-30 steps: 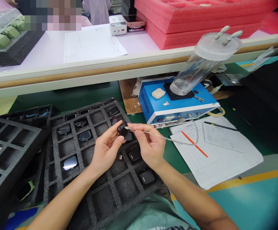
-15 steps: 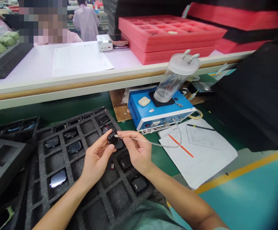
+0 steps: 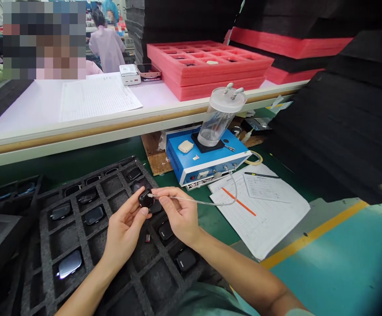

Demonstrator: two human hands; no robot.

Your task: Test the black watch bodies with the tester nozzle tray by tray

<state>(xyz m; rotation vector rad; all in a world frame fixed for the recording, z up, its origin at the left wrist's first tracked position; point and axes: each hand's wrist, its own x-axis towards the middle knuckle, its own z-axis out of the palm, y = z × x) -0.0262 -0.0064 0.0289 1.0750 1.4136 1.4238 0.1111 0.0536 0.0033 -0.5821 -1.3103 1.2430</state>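
Observation:
My left hand pinches a small black watch-like case by its edges, above a dark foam tray. Close at its right, my right hand grips a thin clear tube, whose pale tip touches or nearly touches the case. The tube curves back to the front of a blue machine. Several black watch-like devices, such as a glossy one, lie in the tray's compartments.
A clear cylinder stands on the blue machine. Papers with a pen lie at the right. Red foam trays rest on the shelf. Black foam stacks rise at the right. A person in pink is in the background.
The view has shifted, so the hands and surroundings appear further left and mostly lower. Both hands keep their hold on the case and the tube.

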